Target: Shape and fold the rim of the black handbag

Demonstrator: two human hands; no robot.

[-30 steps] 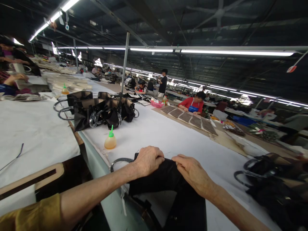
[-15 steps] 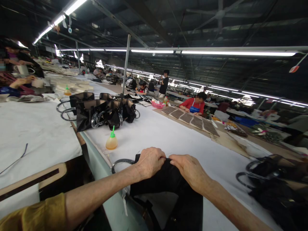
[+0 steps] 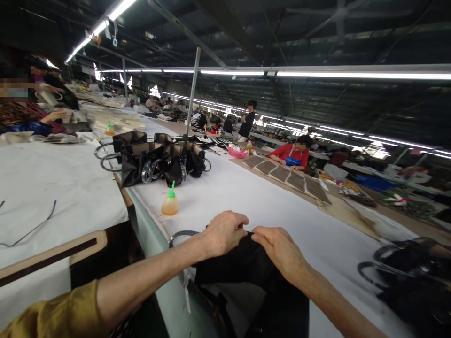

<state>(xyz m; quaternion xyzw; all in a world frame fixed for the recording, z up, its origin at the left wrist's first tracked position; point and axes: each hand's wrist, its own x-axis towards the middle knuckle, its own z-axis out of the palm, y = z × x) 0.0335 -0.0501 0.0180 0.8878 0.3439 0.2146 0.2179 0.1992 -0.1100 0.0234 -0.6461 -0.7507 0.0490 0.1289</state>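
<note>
My left hand is at the top edge of a black handbag, its index finger lifted apart from the thumb. Right beside it, the thumb and fingers of my right hand pinch the same edge. The bag hangs partly over the near side of the white-covered table, and its lower part is dark and hard to make out. A ring handle in clear wrapping sticks out to the left, partly behind my left forearm.
A squeeze bottle with a green nozzle stands beyond my hands. Several black bags with ring handles are grouped farther back. More dark bags lie at the right. A co-worker in red leans over brown panels across the table.
My left index finger has parted from the thumb at the bag's edge. My right hand keeps its pinch. The whole view has shifted slightly, with the scene moving right.
</note>
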